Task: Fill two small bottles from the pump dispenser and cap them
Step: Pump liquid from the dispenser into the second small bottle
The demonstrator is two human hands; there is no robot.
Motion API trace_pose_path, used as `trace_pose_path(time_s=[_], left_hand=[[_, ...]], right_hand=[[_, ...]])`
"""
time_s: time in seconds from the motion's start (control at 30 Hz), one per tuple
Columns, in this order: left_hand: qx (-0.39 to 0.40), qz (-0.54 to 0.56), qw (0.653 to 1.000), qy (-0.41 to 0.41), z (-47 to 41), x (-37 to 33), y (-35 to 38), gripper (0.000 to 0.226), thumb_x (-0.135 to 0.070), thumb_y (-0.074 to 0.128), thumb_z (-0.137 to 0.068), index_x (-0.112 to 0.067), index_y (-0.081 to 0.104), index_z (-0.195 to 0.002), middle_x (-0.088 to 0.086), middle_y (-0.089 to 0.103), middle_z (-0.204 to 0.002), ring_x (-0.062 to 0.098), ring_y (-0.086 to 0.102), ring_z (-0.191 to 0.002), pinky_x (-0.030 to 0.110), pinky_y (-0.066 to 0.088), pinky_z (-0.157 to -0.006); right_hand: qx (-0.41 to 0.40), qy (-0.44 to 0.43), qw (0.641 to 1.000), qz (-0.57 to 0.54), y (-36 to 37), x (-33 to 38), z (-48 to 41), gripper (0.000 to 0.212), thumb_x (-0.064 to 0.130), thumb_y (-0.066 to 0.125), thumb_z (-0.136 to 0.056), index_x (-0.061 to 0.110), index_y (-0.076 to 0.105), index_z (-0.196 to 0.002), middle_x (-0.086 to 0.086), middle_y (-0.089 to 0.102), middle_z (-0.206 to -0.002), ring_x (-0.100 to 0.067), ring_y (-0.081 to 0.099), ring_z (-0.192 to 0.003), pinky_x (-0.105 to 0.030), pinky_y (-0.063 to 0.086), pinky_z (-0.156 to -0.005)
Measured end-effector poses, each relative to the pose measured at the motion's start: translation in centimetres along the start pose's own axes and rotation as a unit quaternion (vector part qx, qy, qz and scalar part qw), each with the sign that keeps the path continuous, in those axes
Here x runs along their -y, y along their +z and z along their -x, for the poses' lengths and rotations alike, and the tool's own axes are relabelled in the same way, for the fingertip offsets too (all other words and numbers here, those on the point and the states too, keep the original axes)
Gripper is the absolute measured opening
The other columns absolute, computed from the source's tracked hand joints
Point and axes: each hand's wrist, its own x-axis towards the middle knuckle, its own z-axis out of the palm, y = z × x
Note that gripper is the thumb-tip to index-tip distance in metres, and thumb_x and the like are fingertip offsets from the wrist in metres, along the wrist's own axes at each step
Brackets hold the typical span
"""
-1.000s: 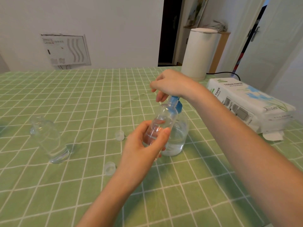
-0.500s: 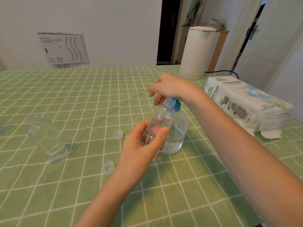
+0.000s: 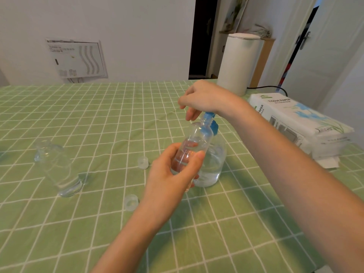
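My left hand (image 3: pixel 173 174) grips a small clear bottle (image 3: pixel 195 142), tilted with its open neck up against the blue nozzle of the pump dispenser (image 3: pixel 211 164). A little liquid shows in the bottle. The dispenser is a clear round bottle of liquid with a blue pump head, standing on the green checked tablecloth (image 3: pixel 98 119). My right hand (image 3: pixel 202 98) rests on top of the pump head, fingers curled down over it. A second small clear bottle (image 3: pixel 59 170) stands uncapped at the left. Two clear caps lie on the cloth, one (image 3: pixel 143 162) beside my left hand and one (image 3: pixel 131 202) nearer me.
A pack of tissue paper (image 3: pixel 299 123) lies at the right edge of the table. Behind it stands a white cylindrical appliance (image 3: pixel 239 64) with a black cord. A wall and open doorways are beyond the far edge.
My right hand has lifted slightly over the pump head. My left hand keeps the small bottle at the nozzle. Otherwise the view has only shifted a little.
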Motion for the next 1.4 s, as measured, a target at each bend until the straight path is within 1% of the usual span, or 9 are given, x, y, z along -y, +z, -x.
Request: trace_pose_path(time_s=[0.07,0.27,0.43,0.53,0.73,0.9,1.07,1.2,1.4], left_hand=[[-0.002,0.002,1.000,-0.002,0.0,0.0,0.0,0.031,-0.045,0.060,-0.068,-0.026,0.066,-0.091,-0.007,0.067,-0.070,0.001,0.059,-0.057,0.011,0.045,-0.050],[-0.002,-0.008,1.000,-0.008,0.2,0.1,-0.1,0.034,-0.045,0.060,-0.067,-0.020,0.065,-0.090,-0.009,0.063,-0.061,0.000,0.057,-0.054,0.011,0.045,-0.049],[-0.003,-0.008,1.000,-0.014,0.2,0.2,-0.1,0.034,-0.047,0.060,-0.065,-0.025,0.066,-0.090,-0.002,0.066,-0.071,0.000,0.058,-0.055,0.012,0.045,-0.049],[-0.001,-0.008,1.000,-0.014,0.2,0.2,-0.1,0.034,-0.048,0.060,-0.065,-0.027,0.065,-0.091,-0.005,0.068,-0.071,-0.001,0.059,-0.056,0.012,0.046,-0.050],[0.004,-0.005,1.000,-0.002,0.1,0.1,0.0,0.031,-0.048,0.060,-0.068,-0.028,0.065,-0.092,-0.007,0.069,-0.075,0.000,0.060,-0.058,0.012,0.046,-0.051],[0.005,-0.004,1.000,0.001,0.1,0.1,0.0,0.031,-0.047,0.060,-0.068,-0.026,0.065,-0.091,-0.007,0.067,-0.070,0.000,0.059,-0.057,0.011,0.044,-0.050],[0.003,-0.003,1.000,-0.002,0.1,0.1,0.0,0.032,-0.046,0.060,-0.068,-0.026,0.065,-0.092,-0.009,0.067,-0.069,-0.001,0.058,-0.056,0.011,0.045,-0.050],[0.001,-0.006,1.000,-0.010,0.2,0.2,0.0,0.032,-0.047,0.060,-0.066,-0.026,0.064,-0.089,-0.009,0.065,-0.063,-0.002,0.058,-0.054,0.011,0.046,-0.050],[0.000,-0.010,1.000,-0.011,0.2,0.4,-0.1,0.030,-0.050,0.060,-0.065,-0.031,0.064,-0.088,-0.007,0.068,-0.069,-0.002,0.059,-0.057,0.011,0.046,-0.051]], right_hand=[[0.007,0.003,1.000,-0.007,0.1,0.0,0.1,0.025,0.024,0.049,-0.089,0.009,0.066,-0.097,0.000,0.071,-0.072,-0.023,0.069,-0.092,-0.026,0.049,-0.069],[0.027,0.020,0.999,-0.024,0.9,-0.5,0.2,0.023,0.024,0.049,-0.088,0.011,0.067,-0.093,0.000,0.071,-0.072,-0.023,0.068,-0.095,-0.032,0.050,-0.084],[0.027,0.024,0.999,-0.030,1.1,-0.6,0.3,0.025,0.024,0.049,-0.089,0.009,0.067,-0.098,0.000,0.071,-0.072,-0.026,0.067,-0.097,-0.037,0.050,-0.091],[0.014,0.018,0.999,-0.028,0.9,-0.4,0.3,0.027,0.023,0.049,-0.089,0.006,0.066,-0.101,-0.002,0.072,-0.075,-0.028,0.067,-0.099,-0.041,0.051,-0.092],[-0.022,0.001,1.000,0.002,0.0,0.0,0.2,0.038,0.023,0.049,-0.088,-0.001,0.063,-0.115,-0.002,0.073,-0.077,-0.026,0.068,-0.097,-0.032,0.051,-0.080],[0.000,0.004,1.000,-0.011,0.2,0.0,0.2,0.027,0.025,0.049,-0.089,0.008,0.066,-0.101,0.000,0.073,-0.073,-0.022,0.068,-0.095,-0.024,0.048,-0.071],[0.008,0.007,1.000,-0.020,0.4,-0.1,0.2,0.024,0.023,0.049,-0.088,0.009,0.067,-0.096,0.001,0.071,-0.070,-0.023,0.068,-0.095,-0.027,0.050,-0.079],[0.020,0.015,0.999,-0.026,0.9,-0.4,0.4,0.024,0.022,0.049,-0.088,0.008,0.067,-0.096,0.000,0.070,-0.070,-0.026,0.067,-0.099,-0.038,0.051,-0.090],[0.017,0.012,0.999,-0.030,1.0,-0.5,0.5,0.025,0.023,0.050,-0.088,0.007,0.067,-0.097,0.000,0.071,-0.070,-0.029,0.067,-0.098,-0.040,0.051,-0.091]])
